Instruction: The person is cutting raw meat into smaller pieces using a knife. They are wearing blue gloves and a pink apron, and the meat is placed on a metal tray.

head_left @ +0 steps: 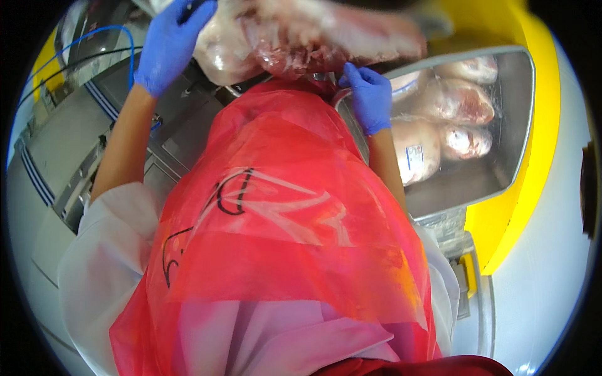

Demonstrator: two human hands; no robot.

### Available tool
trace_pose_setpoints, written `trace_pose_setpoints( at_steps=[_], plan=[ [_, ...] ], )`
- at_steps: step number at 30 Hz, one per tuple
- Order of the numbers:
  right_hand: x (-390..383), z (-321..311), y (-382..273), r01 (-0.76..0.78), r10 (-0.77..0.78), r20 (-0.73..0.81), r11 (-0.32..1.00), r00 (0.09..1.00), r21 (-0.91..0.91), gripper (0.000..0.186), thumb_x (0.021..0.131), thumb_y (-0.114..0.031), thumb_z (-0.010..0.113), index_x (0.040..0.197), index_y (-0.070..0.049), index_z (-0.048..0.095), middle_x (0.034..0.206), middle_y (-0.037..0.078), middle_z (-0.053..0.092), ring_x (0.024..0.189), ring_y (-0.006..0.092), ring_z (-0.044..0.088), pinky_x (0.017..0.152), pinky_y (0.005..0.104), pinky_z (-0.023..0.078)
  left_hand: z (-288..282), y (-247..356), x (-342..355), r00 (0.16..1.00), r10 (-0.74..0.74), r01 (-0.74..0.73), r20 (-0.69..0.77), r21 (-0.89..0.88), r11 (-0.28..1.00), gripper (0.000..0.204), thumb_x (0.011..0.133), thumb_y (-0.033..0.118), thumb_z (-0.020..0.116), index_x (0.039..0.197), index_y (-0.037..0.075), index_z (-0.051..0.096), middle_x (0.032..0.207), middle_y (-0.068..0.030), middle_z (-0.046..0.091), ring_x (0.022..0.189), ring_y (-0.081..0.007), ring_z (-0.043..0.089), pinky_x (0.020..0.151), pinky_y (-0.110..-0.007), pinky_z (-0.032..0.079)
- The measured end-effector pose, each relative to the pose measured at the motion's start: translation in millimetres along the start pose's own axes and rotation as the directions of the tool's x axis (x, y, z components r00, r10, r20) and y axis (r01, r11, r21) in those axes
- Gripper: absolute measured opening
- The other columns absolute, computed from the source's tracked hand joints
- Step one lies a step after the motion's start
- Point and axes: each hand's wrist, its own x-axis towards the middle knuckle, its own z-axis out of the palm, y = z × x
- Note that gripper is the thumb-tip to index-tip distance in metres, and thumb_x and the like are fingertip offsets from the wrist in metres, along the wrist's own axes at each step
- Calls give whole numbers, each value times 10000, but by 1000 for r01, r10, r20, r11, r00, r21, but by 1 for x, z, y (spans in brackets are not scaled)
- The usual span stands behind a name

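A large cut of raw meat in clear plastic wrap (301,34) is held up at the top of the view. My left hand (168,47), in a blue glove, grips its left end. My right hand (369,94), also in a blue glove, holds the wrap at its lower right edge, just above the rim of a steel tub (520,106). A red plastic apron (282,213) covers my front and hides what lies below the meat.
The steel tub at right holds several more wrapped pieces of meat (454,100). A yellow frame (539,56) runs around the tub. Grey steel machine surfaces (69,138) with blue and black cables (94,37) lie at left.
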Motion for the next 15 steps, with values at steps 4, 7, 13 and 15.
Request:
trace_pose_setpoints(
  at_steps=[4,7,13,15],
  plan=[
    [-8,-28,-17,31,-33,3,972,999,234,287,996,-277,681,952,0,745,785,64,708,633,113,585,583,269,454,-6,-22,-86,993,-119,117,-6,-112,987,408,1025,225,663,1334,-38,617,1071,-30,686,909,-102,596,825,-266,509],
    [-20,-86,-32,-36,110,-83,785,990,618,251,1027,-357,605,1052,-121,687,767,25,646,578,89,502,486,227,344,-10,-9,-126,964,-266,265,18,-148,953,425,1010,268,681,1291,-48,637,1109,-127,718,1030,-146,648,947,-316,510],
    [-114,-224,-83,257,70,-439,724,896,640,393,1045,-377,518,736,-136,476,688,31,475,465,122,312,444,279,240,2,-21,-152,972,-234,222,-23,-234,947,452,1002,271,695,1323,-38,617,1111,-119,713,1022,-148,646,942,-319,512],
    [-151,-251,-92,320,-91,-361,689,928,650,444,1065,-377,470,682,-157,426,653,15,355,468,136,223,446,309,210,11,-8,-151,983,-181,170,-22,-255,952,460,997,271,703,1332,-30,611,1111,-120,712,1017,-149,647,928,-318,517]
  ],
)
